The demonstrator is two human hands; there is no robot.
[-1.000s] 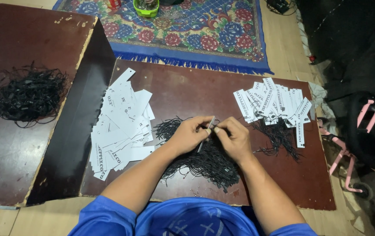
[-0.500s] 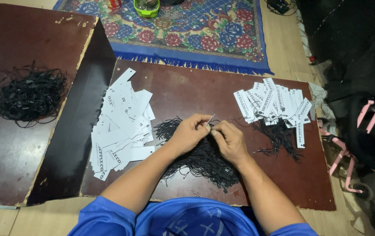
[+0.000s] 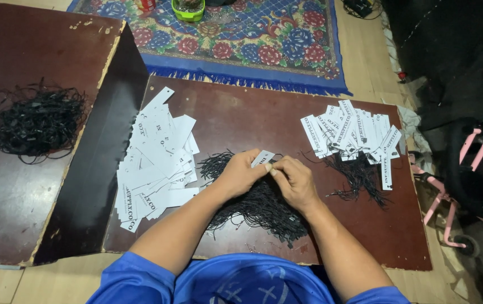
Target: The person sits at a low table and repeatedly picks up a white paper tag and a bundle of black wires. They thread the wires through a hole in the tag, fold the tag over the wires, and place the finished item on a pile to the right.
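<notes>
head view, surveyed left to right. far left, a loose cord heap (image 3: 36,121) lies on a dark board (image 3: 10,186), well apart from the work. on the main board (image 3: 241,112), a spread of blank tags (image 3: 154,160) lies just left of my hands. my left hand (image 3: 240,174) pinches one tag (image 3: 262,158) by its near end, thumb and forefinger clenched on it; the far end juts up clear of the fingers. my right hand (image 3: 295,181) meets it fingertip to fingertip, pinched shut, on the tag's end or a cord i cannot tell. both hands rest over a cord pile (image 3: 264,208). further right, strung tags (image 3: 354,132) lie fanned, their cords trailing toward me.

handling, as i judge it: the tag is light, thin card, stiff enough to hold flat but easily creased, so it is best held by the edges near the end. the cords look limp, light and prone to tangle; one should be drawn out by its end.

against the frame half a second back: the hands sit at the same spot, the tag now showing a little higher above the left fingers. the piles have not shifted.
</notes>
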